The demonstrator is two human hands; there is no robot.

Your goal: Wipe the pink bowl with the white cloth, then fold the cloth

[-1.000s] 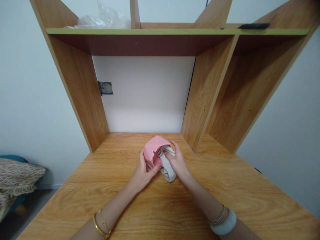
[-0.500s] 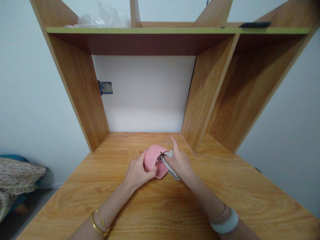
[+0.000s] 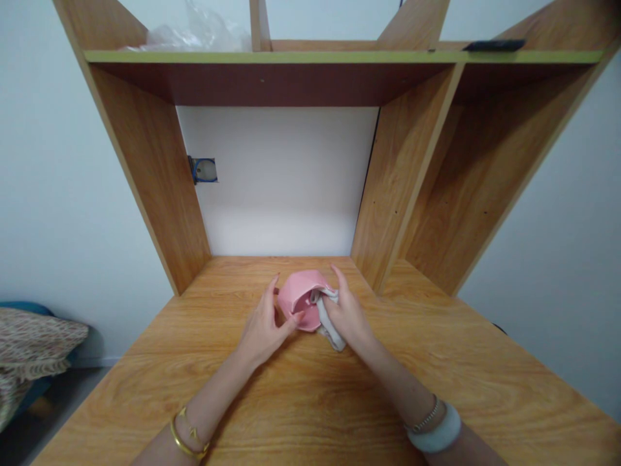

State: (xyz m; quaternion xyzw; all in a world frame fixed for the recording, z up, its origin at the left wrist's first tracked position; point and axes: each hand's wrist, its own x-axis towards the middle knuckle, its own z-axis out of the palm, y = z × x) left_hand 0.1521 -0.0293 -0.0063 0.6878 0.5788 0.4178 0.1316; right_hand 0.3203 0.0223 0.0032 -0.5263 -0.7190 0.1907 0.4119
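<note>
A pink faceted bowl (image 3: 303, 282) is tilted on its side over the wooden desk, its mouth turned toward me and to the right. My left hand (image 3: 264, 327) holds it from the left, with the thumb at the near rim; the index finger stands partly off the wall, and the other fingertips are hidden. A light grey cloth (image 3: 330, 329) is bunched in my right hand (image 3: 350, 317), pressed into the bowl's mouth at the right side. One finger of that hand points up past the far rim. The cloth's loose end hangs down below the bowl.
Around the desk top (image 3: 310, 401) rise wooden side panels (image 3: 145, 168) and a divider (image 3: 402, 175). Overhead, a shelf (image 3: 310, 57) carries a clear plastic bag (image 3: 198, 35) and a dark flat object (image 3: 495, 45). A wall box with wires (image 3: 206, 170) shows at the back; a patterned cloth (image 3: 39, 340) lies far left.
The bowl has turned and shifted slightly up, showing more of its inside. My left fingers have loosened and spread around it. The cloth has moved a little with my right hand.
</note>
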